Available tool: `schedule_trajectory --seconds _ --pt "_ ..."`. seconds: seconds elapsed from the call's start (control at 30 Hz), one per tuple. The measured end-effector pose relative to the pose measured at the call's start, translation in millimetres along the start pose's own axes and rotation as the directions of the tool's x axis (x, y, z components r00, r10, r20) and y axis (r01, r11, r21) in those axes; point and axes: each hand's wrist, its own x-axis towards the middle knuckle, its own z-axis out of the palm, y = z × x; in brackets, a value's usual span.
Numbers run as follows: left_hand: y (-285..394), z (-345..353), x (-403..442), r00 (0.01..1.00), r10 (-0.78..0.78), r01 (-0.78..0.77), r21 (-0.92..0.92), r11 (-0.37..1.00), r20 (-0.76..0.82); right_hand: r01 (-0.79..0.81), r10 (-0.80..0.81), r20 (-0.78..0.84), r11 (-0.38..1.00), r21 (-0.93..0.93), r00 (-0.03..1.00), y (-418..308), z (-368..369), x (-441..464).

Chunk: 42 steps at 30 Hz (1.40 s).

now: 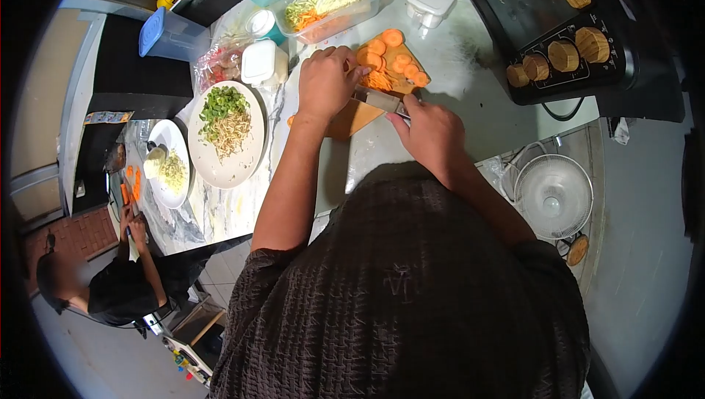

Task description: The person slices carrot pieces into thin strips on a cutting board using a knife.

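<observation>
My right hand is closed around the handle of a kitchen knife, whose blade lies across a wooden cutting board. Just left of the blade, my left hand bends its fingers down onto carrot slices at the board's edge; the fingertips are partly hidden. Thin carrot strips lie beside those fingertips, on the far side of the blade. Round carrot slices are spread over the far part of the board.
A plastic container of shredded vegetables stands behind the board, a lidded tub to its right. Leftward is a plate with chopped greens and sprouts. An oven is at right. Another person cuts carrot at far left.
</observation>
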Motion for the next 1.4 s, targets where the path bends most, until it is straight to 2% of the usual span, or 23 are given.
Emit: schedule_trajectory --seconds 0.07,0.13,0.17,0.23,0.33,0.37,0.43,0.47,0.53,0.57,0.63,0.67,0.73,0.77,0.8,0.87,0.93,1.03,1.13,1.3,1.4 --pt "-1 3 0 1.000 -0.011 0.012 -0.043 0.999 0.019 -0.006 0.006 0.019 1.000 0.001 1.000 0 -3 0" --pt "-8 9 0 0.993 0.121 -0.122 -0.109 0.987 -0.014 -0.008 0.008 0.039 1.000 0.005 0.999 -1 -4 0" --pt "-10 11 0 0.992 0.123 -0.124 -0.109 0.986 -0.014 -0.023 0.022 0.057 1.000 0.019 0.998 -1 -4 0" --pt "-12 12 0 0.998 0.056 -0.045 -0.252 0.967 0.038 -0.045 0.042 0.075 0.998 0.037 0.996 -1 -4 -1" --pt "-12 7 0 0.993 0.036 -0.001 -0.311 0.951 0.109 -0.092 0.081 0.102 0.990 0.110 0.991 1 -5 -3" --pt "-12 5 1 0.993 0.041 -0.004 -0.311 0.950 0.112 -0.128 0.110 0.127 0.981 0.147 0.986 2 -6 -2" --pt "-12 1 1 0.997 0.032 0.006 -0.481 0.877 0.071 -0.166 0.139 0.155 0.969 0.181 0.978 4 -6 -4" --pt "-12 -2 2 0.997 0.034 0.002 -0.480 0.877 0.066 -0.182 0.148 0.170 0.961 0.207 0.974 5 -4 -3" --pt "-11 -8 -2 0.998 -0.066 0.050 -0.468 0.882 -0.018 -0.195 0.153 0.186 0.952 0.236 0.971 2 -4 -5" --pt "-13 -8 -4 0.998 -0.063 0.044 -0.466 0.884 -0.026 -0.225 0.164 0.224 0.933 0.281 0.961 -1 -6 -7" --pt "-15 -7 -14 0.973 -0.210 0.109 -0.619 0.778 -0.093 -0.257 0.172 0.266 0.910 0.325 0.948 -6 -10 -7" --pt "-14 -7 -22 0.973 -0.214 0.114 -0.618 0.778 -0.089 -0.293 0.184 0.317 0.894 0.339 0.930 -9 -12 -8" --pt "-10 -7 -33 0.907 -0.417 0.338 -0.686 0.644 0.056 -0.325 0.192 0.365 0.879 0.348 0.911 -12 -12 -6" --pt "-15 -1 -39 0.880 -0.455 0.408 -0.704 0.581 0.134 -0.342 0.192 0.394 0.869 0.358 0.899 -12 -11 -6" --pt "-15 2 -43 0.877 -0.460 0.412 -0.704 0.578 0.137 -0.359 0.190 0.423 0.858 0.368 0.886 -13 -9 -6" --pt "-12 8 -50 0.798 -0.524 0.569 -0.658 0.493 0.297 -0.354 0.187 0.432 0.868 0.348 0.882 -13 -6 -6" --pt "-22 23 -55 0.814 -0.500 0.552 -0.658 0.512 0.295 -0.344 0.184 0.432 0.879 0.329 0.883 -11 -1 -6" --pt "-18 27 -55 0.779 -0.517 0.608 -0.628 0.486 0.353 -0.303 0.170 0.379 0.895 0.327 0.910 -9 5 -7" --pt "-13 26 -53 0.731 -0.521 0.651 -0.682 0.334 0.442 -0.350 0.192 0.421 0.873 0.339 0.886 -9 3 -5" --pt "-14 27 -52 0.707 -0.549 0.677 -0.652 0.341 0.447 -0.286 0.129 0.383 0.876 0.387 0.915 -4 15 -9" --pt "-14 28 -50 0.707 -0.548 0.676 -0.654 0.339 0.447 -0.302 0.149 0.392 0.881 0.364 0.908 -5 16 -9"
